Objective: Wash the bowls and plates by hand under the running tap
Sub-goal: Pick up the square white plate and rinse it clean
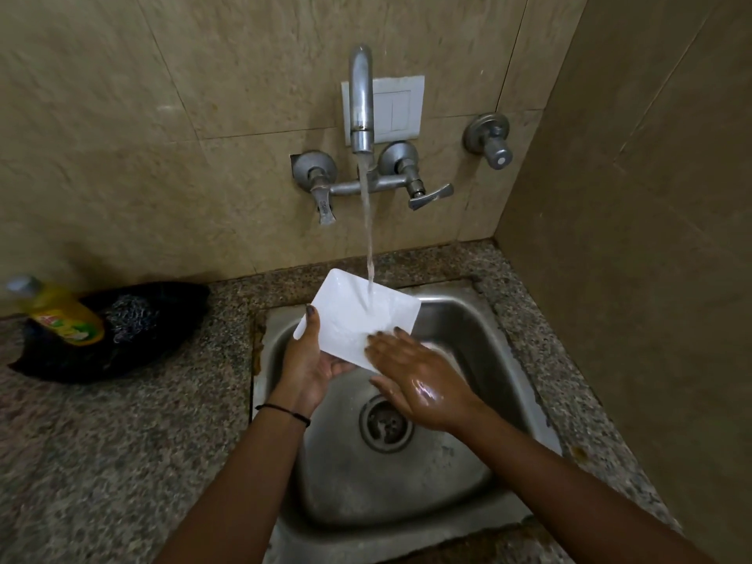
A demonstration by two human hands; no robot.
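A white rectangular plate (350,315) is tilted over the steel sink (480,343), under the stream of water falling from the wall tap (361,99). My left hand (307,360) grips the plate's lower left edge, thumb on top and fingers beneath. Flat and wet, my right hand (415,384) has its fingers spread, the fingertips resting on the plate's lower right face. No bowls show in the frame.
The sink's drain (384,423) lies below my hands. On the granite counter (122,441) to the left sit a yellow dish-soap bottle (61,315) and a steel scrubber (132,319) in a black dish (162,352). A second valve (490,142) is on the wall at right.
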